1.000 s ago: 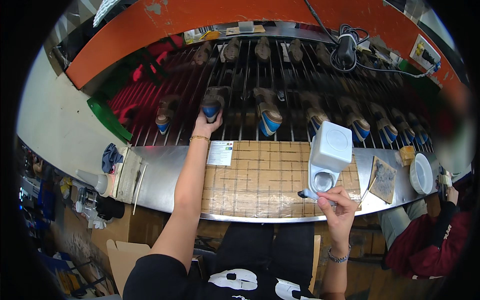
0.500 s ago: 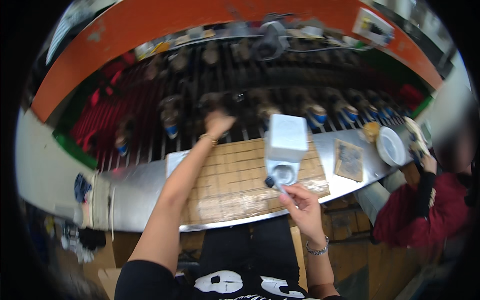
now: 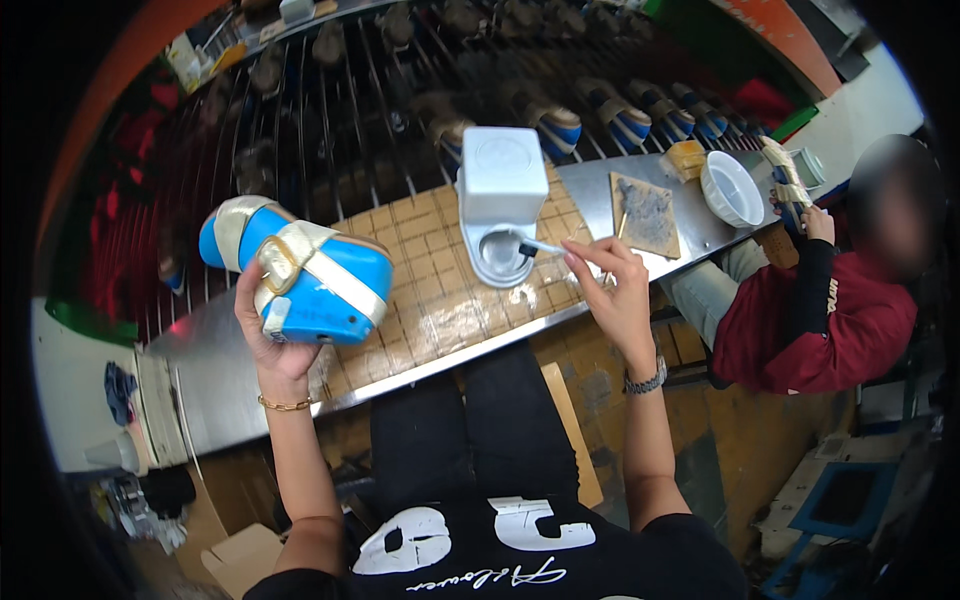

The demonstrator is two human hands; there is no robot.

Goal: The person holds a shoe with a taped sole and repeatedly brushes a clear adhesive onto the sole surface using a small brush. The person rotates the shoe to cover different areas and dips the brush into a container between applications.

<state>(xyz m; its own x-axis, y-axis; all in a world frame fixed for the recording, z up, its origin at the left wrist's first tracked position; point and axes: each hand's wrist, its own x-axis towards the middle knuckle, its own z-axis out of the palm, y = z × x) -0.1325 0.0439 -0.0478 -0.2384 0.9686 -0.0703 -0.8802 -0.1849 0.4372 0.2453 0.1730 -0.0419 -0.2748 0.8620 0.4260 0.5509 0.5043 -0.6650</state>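
My left hand (image 3: 272,348) holds up a blue shoe last (image 3: 345,272) fitted with pale gold sandal straps and a large gold buckle. It is tilted on its side, above the left end of the cardboard mat (image 3: 440,310). Between the fingertips of my right hand (image 3: 615,290) is a slim brush (image 3: 546,247) with a dark head. That head is over the round cup at the front of a white dispenser (image 3: 505,180); whether it touches the inside I cannot tell. The dispenser stands on the mat.
Behind the metal bench (image 3: 215,400), a rack of rods carries several lasts (image 3: 560,130) with sandal uppers. Right of the mat lie a stained board (image 3: 645,215) and a white bowl (image 3: 732,188). A co-worker in a maroon top (image 3: 820,320) sits at the right, holding another shoe.
My left hand has come back from the rack and now holds the strapped last. The view has turned. My right hand keeps the brush at the dispenser's cup.
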